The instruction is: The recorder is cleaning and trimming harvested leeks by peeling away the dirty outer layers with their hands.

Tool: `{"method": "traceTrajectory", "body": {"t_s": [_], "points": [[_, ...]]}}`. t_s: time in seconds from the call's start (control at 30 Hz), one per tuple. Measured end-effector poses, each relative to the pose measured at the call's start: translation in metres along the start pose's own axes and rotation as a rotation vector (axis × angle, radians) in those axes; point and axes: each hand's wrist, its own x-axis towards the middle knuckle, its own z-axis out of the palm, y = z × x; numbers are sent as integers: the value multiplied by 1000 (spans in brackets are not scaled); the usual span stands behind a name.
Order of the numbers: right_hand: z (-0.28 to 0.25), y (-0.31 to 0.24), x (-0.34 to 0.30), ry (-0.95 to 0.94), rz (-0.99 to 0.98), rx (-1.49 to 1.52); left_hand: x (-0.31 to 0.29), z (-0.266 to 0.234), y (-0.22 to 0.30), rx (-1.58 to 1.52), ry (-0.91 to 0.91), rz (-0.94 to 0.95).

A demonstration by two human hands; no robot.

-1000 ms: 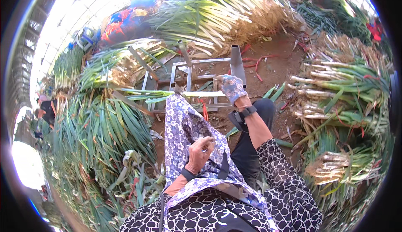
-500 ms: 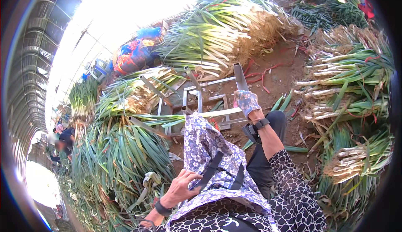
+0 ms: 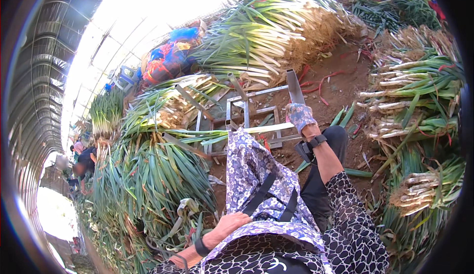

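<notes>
My right hand (image 3: pixel 302 117), in a patterned glove, is closed on the white end of a leek (image 3: pixel 269 128). The stalk lies across a metal frame (image 3: pixel 237 107), its green leaves pointing left over a leaf heap. My bare left hand (image 3: pixel 229 226) rests low against the floral apron (image 3: pixel 247 163) on my lap. Its fingers are bent and close together; the tips are hard to make out against the cloth, so anything in them is hidden.
A large pile of leeks (image 3: pixel 281 34) lies beyond the frame, roots rightward. Tied bundles (image 3: pixel 412 88) are stacked at right, a leafy heap (image 3: pixel 153 180) at left. Red strings (image 3: pixel 323 86) lie on the soil. Colourful net sacks (image 3: pixel 170 59) stand behind; another person (image 3: pixel 86 163) is far left.
The left hand has moved up and right along the apron, its fingers drawing together. The right hand still holds the leek across the frame. The whole view has shifted slightly.
</notes>
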Motion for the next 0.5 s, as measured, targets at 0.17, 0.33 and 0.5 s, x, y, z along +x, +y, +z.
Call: {"method": "traceTrajectory", "body": {"t_s": [0.17,0.33,0.5], "points": [[-5,-3,2,-93,43,40,-7,3,7,76,-33,-107],[-3,0,-1,-100,54,132,1,-23,11,-75,-146,-94],[-9,-5,-2,-47,-1,62,-2,-13,13,-29,-110,-33]]}}
